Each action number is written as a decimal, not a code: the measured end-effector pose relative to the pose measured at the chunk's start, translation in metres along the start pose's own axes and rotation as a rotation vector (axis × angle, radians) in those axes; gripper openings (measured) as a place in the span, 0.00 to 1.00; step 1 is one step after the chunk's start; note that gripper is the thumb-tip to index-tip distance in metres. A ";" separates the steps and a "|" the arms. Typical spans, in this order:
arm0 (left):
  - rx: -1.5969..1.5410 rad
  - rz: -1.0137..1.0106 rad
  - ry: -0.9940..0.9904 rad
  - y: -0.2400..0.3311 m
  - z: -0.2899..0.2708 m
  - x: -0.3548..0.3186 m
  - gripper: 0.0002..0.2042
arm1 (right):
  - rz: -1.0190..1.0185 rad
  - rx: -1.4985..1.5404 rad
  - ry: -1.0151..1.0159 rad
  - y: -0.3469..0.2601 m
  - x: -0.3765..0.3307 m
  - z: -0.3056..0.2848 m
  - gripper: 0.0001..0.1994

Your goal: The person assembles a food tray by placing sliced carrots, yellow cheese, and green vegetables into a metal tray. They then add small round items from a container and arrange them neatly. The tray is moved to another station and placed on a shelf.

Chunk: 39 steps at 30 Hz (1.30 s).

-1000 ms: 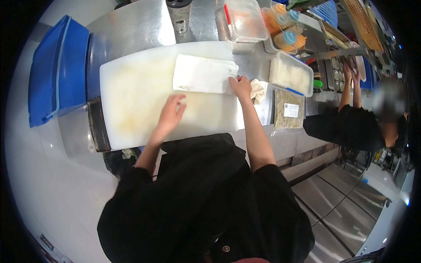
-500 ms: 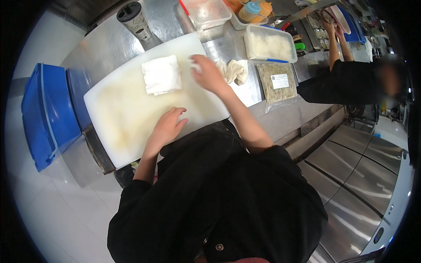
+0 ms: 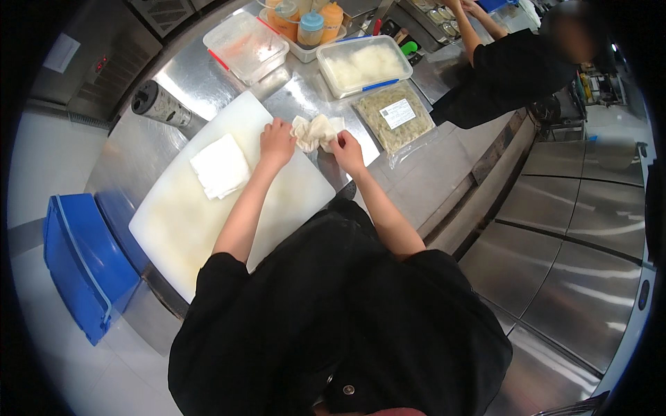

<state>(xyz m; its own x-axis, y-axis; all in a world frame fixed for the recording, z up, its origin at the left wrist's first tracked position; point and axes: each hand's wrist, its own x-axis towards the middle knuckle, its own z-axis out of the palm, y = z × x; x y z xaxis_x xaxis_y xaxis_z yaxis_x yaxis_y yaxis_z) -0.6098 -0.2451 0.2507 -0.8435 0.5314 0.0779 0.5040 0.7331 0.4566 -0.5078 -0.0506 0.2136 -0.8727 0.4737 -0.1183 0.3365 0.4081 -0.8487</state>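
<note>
A crumpled cream cloth (image 3: 317,132) lies on the steel counter at the right edge of the white cutting board (image 3: 284,201). My right hand (image 3: 349,152) pinches the cloth's right edge between thumb and fingers. At its left edge, over the board, my left hand (image 3: 277,145) has its fingers curled against the cloth; the fingertips are partly hidden. A folded white cloth (image 3: 220,167) rests flat on the board, left of my left hand and apart from it.
Right of the cream cloth lies a clear bag of greenish food (image 3: 395,119). Behind stand a lidded box of white food (image 3: 365,64), another plastic box (image 3: 247,47) and squeeze bottles (image 3: 311,29). A patterned tumbler (image 3: 161,104) stands back left, a blue bin (image 3: 87,260) left. A co-worker (image 3: 506,76) works at right.
Both hands have come to the cream cloth, the left one moving across the board. My view has swung toward the right. The folded white cloth stays on the board.
</note>
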 end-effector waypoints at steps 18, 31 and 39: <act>-0.888 -0.450 0.345 0.020 -0.143 -0.128 0.04 | -0.307 0.891 -0.499 -0.168 -0.041 -0.168 0.09; -0.924 0.039 0.171 0.118 -0.180 -0.085 0.10 | -0.546 0.484 -0.940 -0.244 -0.034 -0.136 0.11; -0.510 0.077 0.123 0.111 -0.180 -0.044 0.09 | -0.724 0.243 -0.441 -0.261 -0.007 -0.156 0.10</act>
<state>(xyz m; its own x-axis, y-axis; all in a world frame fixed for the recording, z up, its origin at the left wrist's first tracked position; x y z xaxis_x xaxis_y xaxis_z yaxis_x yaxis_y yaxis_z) -0.5498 -0.2635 0.4572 -0.8384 0.4998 0.2175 0.4369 0.3776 0.8164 -0.5343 -0.0394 0.5166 -0.9163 -0.2018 0.3460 -0.3933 0.2899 -0.8725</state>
